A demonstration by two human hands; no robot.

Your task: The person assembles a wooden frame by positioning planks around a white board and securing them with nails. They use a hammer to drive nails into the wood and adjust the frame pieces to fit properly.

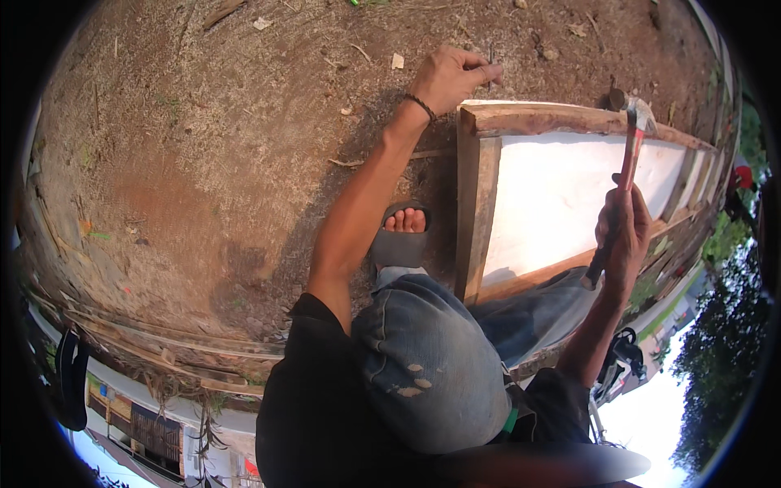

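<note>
A blurred, dark rounded shape (553,467), too indistinct to identify, lies nearest the camera at the lower edge. Beside it are the person's black shirt (321,407) and a bent knee in worn blue jeans (431,350), with pale holes in the cloth. The left hand (449,80), with a dark bracelet (421,106) at its wrist, reaches out just beyond the near left corner of a wooden frame (471,220); its thumb and fingers are pinched together on a thin dark piece, apparently a nail (490,56). The right hand (625,224) has its fingers clamped around the handle of a hammer (631,159), raised with its metal head uppermost and its claw toward the right. In this view the head overlaps the frame's upper rail; whether the two touch cannot be told. The frame borders a white panel (561,203), brightly lit, and crosspieces divide its right end. A foot in a grey sandal (399,246) stands left of the frame, on brown ground (187,187) strewn with small chips. Long planks (207,351) lie at lower left.
</note>
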